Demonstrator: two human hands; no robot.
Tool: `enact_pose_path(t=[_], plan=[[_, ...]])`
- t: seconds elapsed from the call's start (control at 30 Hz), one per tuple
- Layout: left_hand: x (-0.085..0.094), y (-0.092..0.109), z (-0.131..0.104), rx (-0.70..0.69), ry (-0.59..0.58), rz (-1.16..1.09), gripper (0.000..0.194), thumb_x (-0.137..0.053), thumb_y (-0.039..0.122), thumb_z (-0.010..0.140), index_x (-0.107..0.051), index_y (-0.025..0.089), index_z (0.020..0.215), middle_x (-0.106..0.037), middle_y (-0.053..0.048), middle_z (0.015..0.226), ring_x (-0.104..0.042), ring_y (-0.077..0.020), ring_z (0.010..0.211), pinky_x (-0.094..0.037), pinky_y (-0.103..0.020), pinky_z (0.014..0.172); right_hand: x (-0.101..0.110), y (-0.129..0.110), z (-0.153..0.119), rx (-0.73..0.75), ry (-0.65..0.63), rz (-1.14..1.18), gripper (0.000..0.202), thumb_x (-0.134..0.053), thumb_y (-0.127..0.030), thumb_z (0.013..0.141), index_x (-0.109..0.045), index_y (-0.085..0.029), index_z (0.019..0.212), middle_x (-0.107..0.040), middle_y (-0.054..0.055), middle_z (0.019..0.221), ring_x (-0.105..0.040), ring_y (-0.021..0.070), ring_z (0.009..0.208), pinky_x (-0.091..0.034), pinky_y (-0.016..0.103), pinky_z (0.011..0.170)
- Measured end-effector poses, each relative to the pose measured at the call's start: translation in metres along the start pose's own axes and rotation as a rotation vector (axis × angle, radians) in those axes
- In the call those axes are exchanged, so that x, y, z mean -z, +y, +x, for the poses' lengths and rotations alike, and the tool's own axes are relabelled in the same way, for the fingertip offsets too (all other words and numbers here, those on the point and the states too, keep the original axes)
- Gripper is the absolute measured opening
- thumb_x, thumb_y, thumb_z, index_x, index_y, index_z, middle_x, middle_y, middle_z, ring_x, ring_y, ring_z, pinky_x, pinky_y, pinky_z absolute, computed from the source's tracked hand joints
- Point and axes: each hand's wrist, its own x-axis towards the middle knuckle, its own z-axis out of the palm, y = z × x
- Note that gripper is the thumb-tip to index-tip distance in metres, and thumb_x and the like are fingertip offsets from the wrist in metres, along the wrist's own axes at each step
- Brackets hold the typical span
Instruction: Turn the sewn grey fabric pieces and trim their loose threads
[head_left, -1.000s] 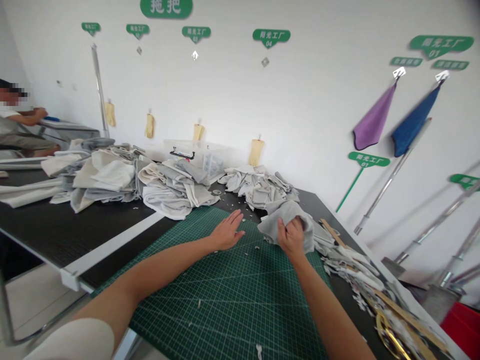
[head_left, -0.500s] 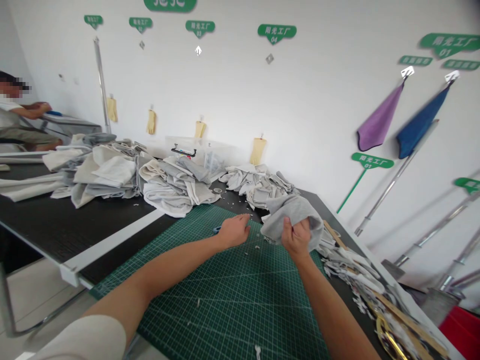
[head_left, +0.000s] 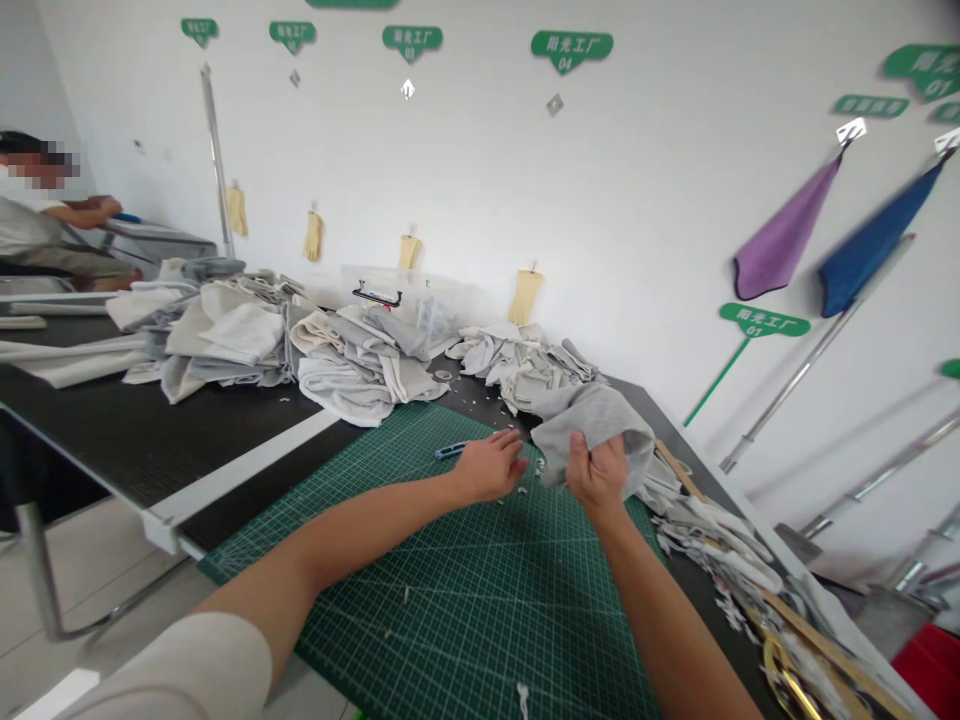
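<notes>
My right hand is closed on a piece of light grey cloth, lifted over the far right edge of the green cutting mat. The cloth bulges up and over my fingers. Just left of it, my left hand hovers above the mat with its fingers loosely stretched forward, and I see nothing in it. Beside that hand, a blue utility knife lies on the mat. Small white scraps are scattered on the mat.
Piles of grey and white cloth cover the table's back and left. Behind my right hand sits a heap of smaller pieces. Along the right edge lie cloth strips, a wooden ruler and gold-handled scissors. Another person sits far left.
The camera view has shifted slightly. My left hand's fingers have loosened and extended toward the cloth, and more of the blue knife shows. My right hand keeps its grip on the cloth.
</notes>
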Motion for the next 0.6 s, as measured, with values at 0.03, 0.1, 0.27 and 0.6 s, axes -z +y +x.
enact_pose_path(t=[0.03, 0.1, 0.27, 0.6], plan=[[0.001, 0.0, 0.0, 0.052, 0.015, 0.001, 0.042, -0.039, 0.03, 0.087, -0.045, 0.016, 0.126, -0.046, -0.011, 0.136, -0.041, -0.0216, 0.127, -0.044, -0.037, 0.096, 0.002, -0.002, 0.003, -0.019, 0.008, 0.003, 0.023, -0.047, -0.031, 0.085, -0.066, -0.019, 0.088, -0.062, 0.01, 0.088, -0.056, 0.0251, 0.093, -0.045, 0.042, 0.081], [0.001, 0.001, -0.002, 0.066, 0.056, -0.006, 0.054, -0.045, 0.027, 0.082, -0.035, 0.012, 0.134, -0.032, -0.013, 0.144, -0.029, -0.024, 0.134, -0.04, -0.04, 0.1, 0.005, -0.006, 0.01, -0.073, 0.042, 0.022, 0.025, -0.045, -0.033, 0.086, -0.065, -0.018, 0.088, -0.062, 0.011, 0.089, -0.056, 0.0255, 0.094, -0.044, 0.042, 0.082], [-0.01, 0.006, -0.01, -0.005, 0.155, -0.052, 0.079, -0.051, 0.025, 0.076, -0.011, 0.006, 0.141, -0.015, -0.02, 0.149, -0.01, -0.0287, 0.139, -0.027, -0.048, 0.109, 0.01, -0.021, 0.026, -0.297, 0.142, 0.104, 0.032, -0.04, -0.037, 0.088, -0.063, -0.016, 0.089, -0.062, 0.01, 0.087, -0.057, 0.0229, 0.09, -0.042, 0.038, 0.081], [-0.012, 0.007, -0.006, -0.053, 0.449, -0.211, 0.097, -0.053, 0.022, 0.069, 0.009, 0.005, 0.142, -0.003, -0.026, 0.148, -0.007, -0.0353, 0.138, -0.027, -0.055, 0.106, 0.017, -0.032, 0.034, -0.53, 0.117, 0.213, 0.037, -0.04, -0.044, 0.088, -0.061, -0.015, 0.082, -0.062, 0.006, 0.079, -0.055, 0.0191, 0.078, -0.04, 0.031, 0.073]])
